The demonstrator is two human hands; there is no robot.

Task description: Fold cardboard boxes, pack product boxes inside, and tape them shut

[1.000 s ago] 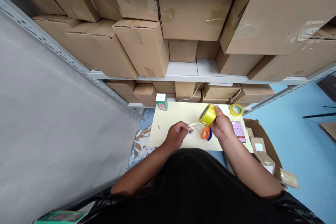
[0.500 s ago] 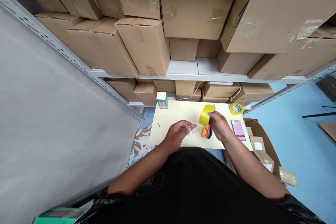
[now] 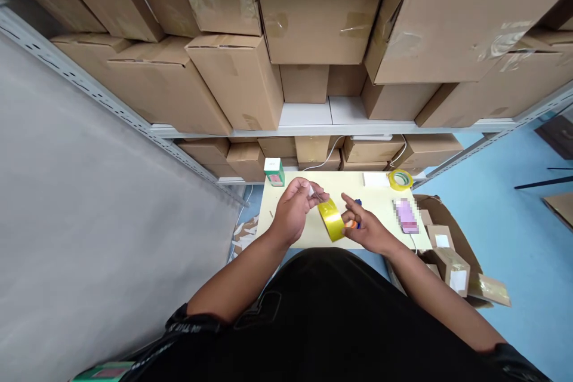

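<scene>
Since the earlier frames the yellow tape roll (image 3: 332, 219) has come down from the raised right hand to stand on edge on the cream table (image 3: 295, 237), and the left hand (image 3: 293, 215) has moved up and away from the body. Left hand: fingers pinched shut on a small pale scrap with what appears to be a clear strip of tape running back to the roll. Right hand (image 3: 363, 228): partly open, forefinger extended, resting on the orange and blue tool (image 3: 353, 224) just right of the roll; whether it grips that tool cannot be told. Judgement: the roll is light and rigid, best held across its outer face or through the core; the free strip is thin, limp and sticky, likely to fold on itself unless kept taut. Beyond the roll stand a small green and white box (image 3: 274, 171) and a second tape roll (image 3: 400, 179). An open carton (image 3: 447, 239) on the floor, right of the roll, holds small cardboard boxes. Shelved cartons (image 3: 233, 80) above are closed, contents unseen.
</scene>
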